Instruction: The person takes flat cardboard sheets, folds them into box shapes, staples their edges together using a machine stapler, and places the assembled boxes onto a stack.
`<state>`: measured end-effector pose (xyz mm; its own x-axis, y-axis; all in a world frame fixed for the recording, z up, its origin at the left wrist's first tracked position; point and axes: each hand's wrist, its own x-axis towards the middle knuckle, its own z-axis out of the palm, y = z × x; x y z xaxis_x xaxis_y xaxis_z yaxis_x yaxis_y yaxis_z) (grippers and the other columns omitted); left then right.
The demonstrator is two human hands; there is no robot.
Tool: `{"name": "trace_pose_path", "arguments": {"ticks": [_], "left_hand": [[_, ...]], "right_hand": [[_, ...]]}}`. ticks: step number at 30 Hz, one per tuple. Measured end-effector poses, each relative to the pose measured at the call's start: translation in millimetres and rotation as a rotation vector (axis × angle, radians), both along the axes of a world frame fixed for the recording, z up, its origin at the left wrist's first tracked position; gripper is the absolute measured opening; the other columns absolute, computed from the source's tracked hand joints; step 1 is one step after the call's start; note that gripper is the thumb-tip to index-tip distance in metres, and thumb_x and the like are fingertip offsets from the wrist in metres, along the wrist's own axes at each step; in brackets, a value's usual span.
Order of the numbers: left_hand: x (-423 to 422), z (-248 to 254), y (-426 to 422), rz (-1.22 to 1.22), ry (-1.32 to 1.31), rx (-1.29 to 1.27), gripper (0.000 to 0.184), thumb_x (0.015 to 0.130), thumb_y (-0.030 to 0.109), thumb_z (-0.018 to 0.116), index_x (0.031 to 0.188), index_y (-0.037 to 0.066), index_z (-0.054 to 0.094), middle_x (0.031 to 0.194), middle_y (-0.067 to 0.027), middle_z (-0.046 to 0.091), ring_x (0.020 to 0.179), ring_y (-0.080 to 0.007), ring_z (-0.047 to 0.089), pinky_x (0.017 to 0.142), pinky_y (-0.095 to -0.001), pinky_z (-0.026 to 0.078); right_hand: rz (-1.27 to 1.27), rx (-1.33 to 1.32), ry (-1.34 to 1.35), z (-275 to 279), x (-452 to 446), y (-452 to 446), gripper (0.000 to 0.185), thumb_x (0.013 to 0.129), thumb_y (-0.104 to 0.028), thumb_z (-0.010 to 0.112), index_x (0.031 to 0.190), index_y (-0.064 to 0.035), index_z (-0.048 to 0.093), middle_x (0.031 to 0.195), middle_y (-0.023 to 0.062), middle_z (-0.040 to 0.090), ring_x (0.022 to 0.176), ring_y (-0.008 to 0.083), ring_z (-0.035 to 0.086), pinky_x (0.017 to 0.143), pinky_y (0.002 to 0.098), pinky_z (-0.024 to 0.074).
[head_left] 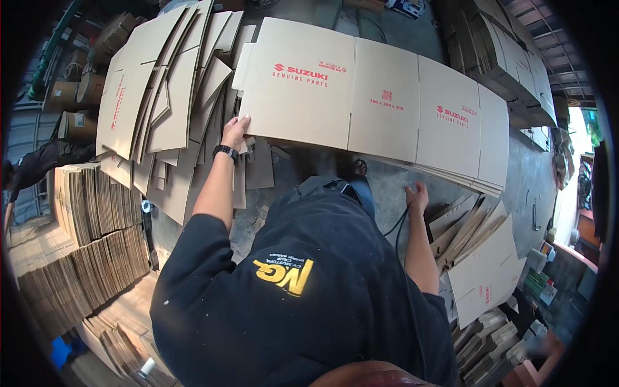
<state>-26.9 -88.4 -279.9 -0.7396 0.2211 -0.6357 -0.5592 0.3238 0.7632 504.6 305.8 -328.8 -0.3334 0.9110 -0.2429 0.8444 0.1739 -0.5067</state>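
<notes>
A flat, unfolded cardboard box (383, 103) with red SUZUKI GENUINE PARTS print spans the space in front of me. Edges of more sheets show beneath its right end. My left hand (235, 131), with a dark watch at the wrist, grips its near left corner, thumb on top. My right hand (417, 196) is below the box's near edge and apart from it, fingers loosely bent and spread, with nothing visible between them. A dark cable (398, 226) runs close beside that hand. What supports the box is mostly hidden.
Leaning cardboard sheets (145, 90) crowd the left. Bundled cardboard stacks (84, 248) stand at the lower left, near another person's dark sleeve (55, 155). Loose sheets (487, 271) lie at the right. A tall cardboard pile (509, 58) stands at the back right.
</notes>
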Motion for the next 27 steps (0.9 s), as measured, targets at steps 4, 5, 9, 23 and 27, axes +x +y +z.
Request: {"name": "trace_pose_path", "arguments": {"ticks": [4, 5, 9, 23, 27], "left_hand": [[55, 130, 22, -0.099, -0.011, 0.096, 0.057, 0.098, 0.011, 0.054, 0.152, 0.008, 0.039, 0.133, -0.0115, 0.061, 0.114, -0.0202, 0.062, 0.094, -0.0407, 0.052], [66, 145, 19, -0.114, -0.033, 0.134, 0.063, 0.096, 0.008, 0.054, 0.156, 0.007, 0.034, 0.137, -0.0119, 0.059, 0.117, -0.0199, 0.061, 0.098, -0.0387, 0.05], [100, 187, 4, -0.097, -0.006, 0.315, 0.085, 0.089, -0.006, 0.055, 0.16, -0.001, 0.008, 0.146, -0.0147, 0.051, 0.125, -0.0168, 0.055, 0.106, -0.0295, 0.042], [32, 172, -129, 0.138, 0.385, 1.152, 0.07, 0.094, 0.037, 0.058, 0.155, 0.01, 0.035, 0.16, -0.016, 0.034, 0.15, -0.0331, 0.028, 0.123, -0.0519, 0.023], [39, 101, -143, 0.092, 0.325, 0.564, 0.059, 0.094, 0.031, 0.06, 0.145, 0.007, 0.044, 0.156, -0.0156, 0.039, 0.147, -0.0282, 0.031, 0.121, -0.0438, 0.024]], "right_hand": [[0.364, 0.29, -0.107, 98, -99, -17, 0.083, 0.067, -0.024, 0.086, 0.141, -0.0115, 0.051, 0.147, 0.0191, 0.047, 0.139, 0.0339, 0.043, 0.111, 0.0669, 0.0286], [0.554, 0.298, -0.173, 116, -113, -20, 0.081, 0.07, -0.021, 0.082, 0.143, -0.012, 0.048, 0.149, 0.0177, 0.045, 0.141, 0.0324, 0.04, 0.112, 0.0689, 0.0252], [0.879, 0.324, -0.165, 82, -112, -9, 0.072, 0.078, -0.005, 0.067, 0.146, -0.012, 0.045, 0.151, 0.0135, 0.045, 0.145, 0.0313, 0.038, 0.114, 0.0705, 0.0224], [1.088, 0.615, 0.158, 466, -136, -33, 0.04, 0.061, 0.008, 0.061, 0.099, -0.0033, 0.069, 0.093, 0.0122, 0.072, 0.088, 0.0328, 0.07, 0.087, 0.0427, 0.0556], [1.179, 0.524, 0.149, 501, -141, -39, 0.034, 0.06, 0.008, 0.062, 0.091, -0.0036, 0.066, 0.082, 0.0118, 0.068, 0.076, 0.0323, 0.068, 0.071, 0.0418, 0.0532]]}}
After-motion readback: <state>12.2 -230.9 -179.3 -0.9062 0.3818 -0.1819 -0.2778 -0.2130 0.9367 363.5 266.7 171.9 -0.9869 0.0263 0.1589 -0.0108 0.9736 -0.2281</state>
